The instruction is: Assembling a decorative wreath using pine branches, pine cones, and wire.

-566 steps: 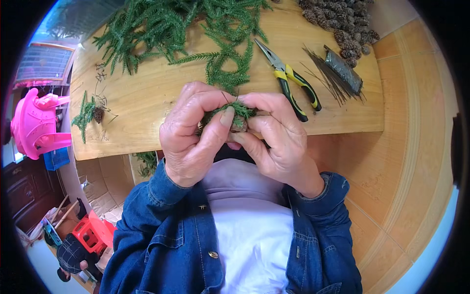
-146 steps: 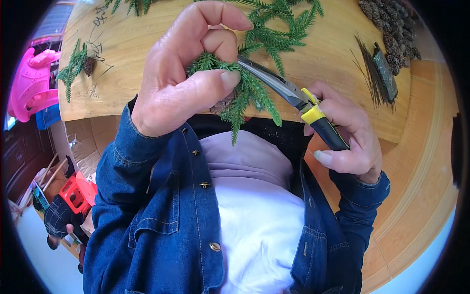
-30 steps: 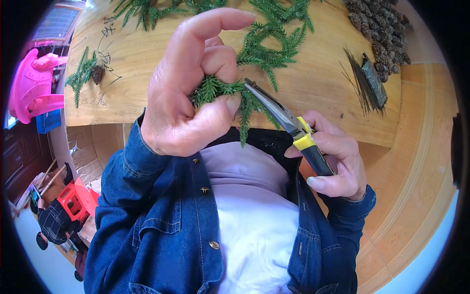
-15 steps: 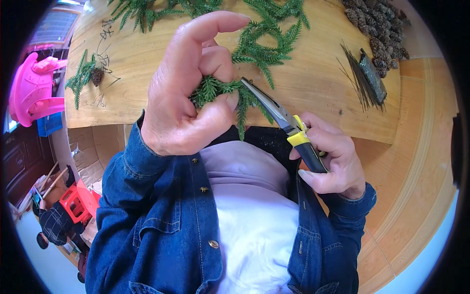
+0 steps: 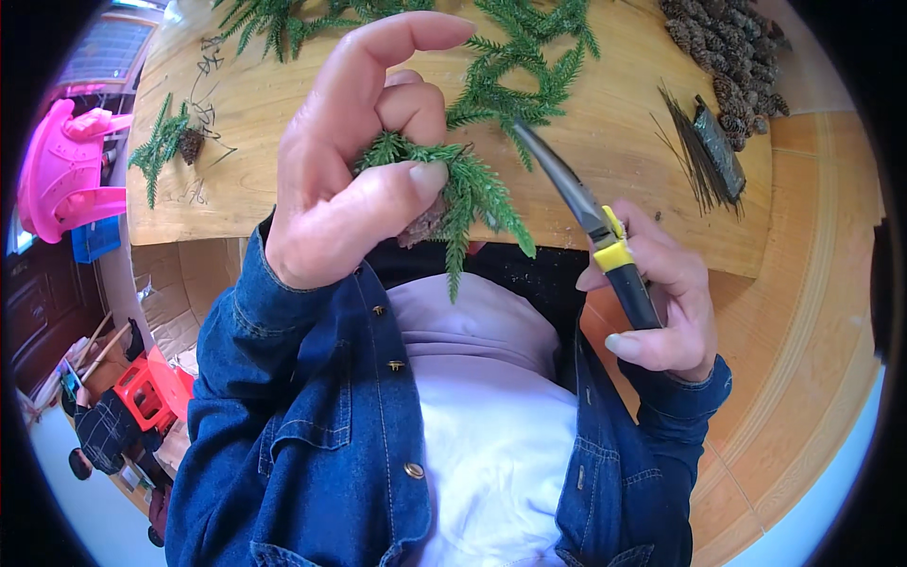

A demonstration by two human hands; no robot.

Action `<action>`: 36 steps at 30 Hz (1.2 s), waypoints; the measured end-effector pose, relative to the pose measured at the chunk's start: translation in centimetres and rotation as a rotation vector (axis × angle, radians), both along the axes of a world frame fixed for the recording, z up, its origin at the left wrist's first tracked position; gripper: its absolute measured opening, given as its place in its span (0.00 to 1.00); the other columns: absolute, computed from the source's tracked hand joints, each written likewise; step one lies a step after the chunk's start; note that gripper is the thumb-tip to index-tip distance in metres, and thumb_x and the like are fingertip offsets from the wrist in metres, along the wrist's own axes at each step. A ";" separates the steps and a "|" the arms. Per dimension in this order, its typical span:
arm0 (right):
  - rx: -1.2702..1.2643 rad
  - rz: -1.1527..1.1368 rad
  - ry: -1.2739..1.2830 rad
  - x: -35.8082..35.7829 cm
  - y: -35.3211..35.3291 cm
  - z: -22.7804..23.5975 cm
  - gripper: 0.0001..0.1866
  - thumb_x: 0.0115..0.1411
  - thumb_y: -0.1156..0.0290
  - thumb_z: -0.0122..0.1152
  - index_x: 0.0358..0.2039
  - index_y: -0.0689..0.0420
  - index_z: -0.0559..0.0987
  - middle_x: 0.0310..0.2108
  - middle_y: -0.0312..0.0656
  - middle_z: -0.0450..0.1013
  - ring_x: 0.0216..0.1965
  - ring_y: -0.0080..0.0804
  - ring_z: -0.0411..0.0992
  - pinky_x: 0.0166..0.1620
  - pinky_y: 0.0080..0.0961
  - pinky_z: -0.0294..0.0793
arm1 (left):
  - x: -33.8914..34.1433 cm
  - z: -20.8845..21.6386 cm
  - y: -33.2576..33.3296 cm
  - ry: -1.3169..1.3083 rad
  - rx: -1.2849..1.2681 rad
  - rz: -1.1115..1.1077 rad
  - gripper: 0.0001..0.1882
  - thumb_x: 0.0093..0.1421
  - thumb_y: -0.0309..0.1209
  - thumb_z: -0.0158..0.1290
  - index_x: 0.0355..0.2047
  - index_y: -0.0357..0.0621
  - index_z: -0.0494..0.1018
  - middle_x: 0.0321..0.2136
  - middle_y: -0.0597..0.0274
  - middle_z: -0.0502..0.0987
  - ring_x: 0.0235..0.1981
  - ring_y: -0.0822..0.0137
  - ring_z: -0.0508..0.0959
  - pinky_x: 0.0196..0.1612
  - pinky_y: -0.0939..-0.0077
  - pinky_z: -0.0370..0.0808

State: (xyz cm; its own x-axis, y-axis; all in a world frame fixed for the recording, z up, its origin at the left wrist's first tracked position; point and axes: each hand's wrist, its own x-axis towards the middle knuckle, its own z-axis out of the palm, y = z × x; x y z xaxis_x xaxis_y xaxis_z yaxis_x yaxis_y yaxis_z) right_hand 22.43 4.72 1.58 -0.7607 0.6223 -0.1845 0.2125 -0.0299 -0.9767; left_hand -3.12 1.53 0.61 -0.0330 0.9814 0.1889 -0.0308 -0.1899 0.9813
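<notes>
My left hand (image 5: 326, 189) is raised over the table's near edge, pinching a green artificial fir sprig (image 5: 482, 194) between thumb and curled fingers while the index finger stretches out above. A brown pine cone (image 5: 422, 228) shows partly below my thumb, against the sprig; the rest of it is hidden. In my right hand (image 5: 675, 298) are long-nose pliers (image 5: 572, 184) with black and yellow handles. Their dark jaws point up and left, apart from the sprig, and look closed with nothing visible between them.
On the wooden table (image 5: 614, 170) lie several loose green sprigs (image 5: 515, 76), a bundle of thin dark wires (image 5: 697, 156) and a heap of pine cones (image 5: 723, 52). A sprig with a cone (image 5: 165, 146) rests at the left. Beyond are a pink stool (image 5: 71, 170) and a seated person (image 5: 109, 430).
The pliers have moved right, away from the sprig. My left hand has shifted slightly left and turned the sprig, so its fronds hang lower and the cone now shows.
</notes>
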 end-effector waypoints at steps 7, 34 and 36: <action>0.007 0.049 0.042 -0.9 -0.2 -0.3 0.28 0.32 0.53 0.64 0.29 0.66 0.78 0.36 0.47 0.66 0.37 0.37 0.64 0.41 0.26 0.60 | -0.8 0.3 0.1 -0.106 -0.061 -0.085 0.43 0.42 0.36 0.49 0.55 0.20 0.50 0.15 0.71 0.58 0.19 0.76 0.57 0.29 0.81 0.54; 0.145 0.135 -0.011 -1.3 0.2 -0.3 0.19 0.37 0.62 0.60 0.26 0.65 0.74 0.32 0.44 0.64 0.32 0.33 0.64 0.32 0.21 0.61 | -1.3 0.9 0.4 -0.080 -0.263 -0.230 0.43 0.41 0.35 0.49 0.56 0.20 0.51 0.16 0.70 0.59 0.21 0.76 0.58 0.31 0.83 0.56; 0.081 0.101 0.052 -0.7 0.3 -0.4 0.19 0.39 0.61 0.61 0.26 0.65 0.74 0.32 0.44 0.64 0.33 0.32 0.63 0.34 0.22 0.60 | -1.2 1.1 0.3 -0.074 -0.248 -0.201 0.42 0.43 0.35 0.49 0.56 0.20 0.51 0.17 0.70 0.59 0.21 0.76 0.58 0.29 0.84 0.56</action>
State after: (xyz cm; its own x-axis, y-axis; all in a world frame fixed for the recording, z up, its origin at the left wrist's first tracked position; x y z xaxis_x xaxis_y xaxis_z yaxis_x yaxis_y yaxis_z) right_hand 21.77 5.06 1.18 -0.8276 0.5531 -0.0959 0.1597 0.0682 -0.9848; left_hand -4.33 1.79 1.72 0.1612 0.9855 -0.0528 -0.1164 0.0721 0.9906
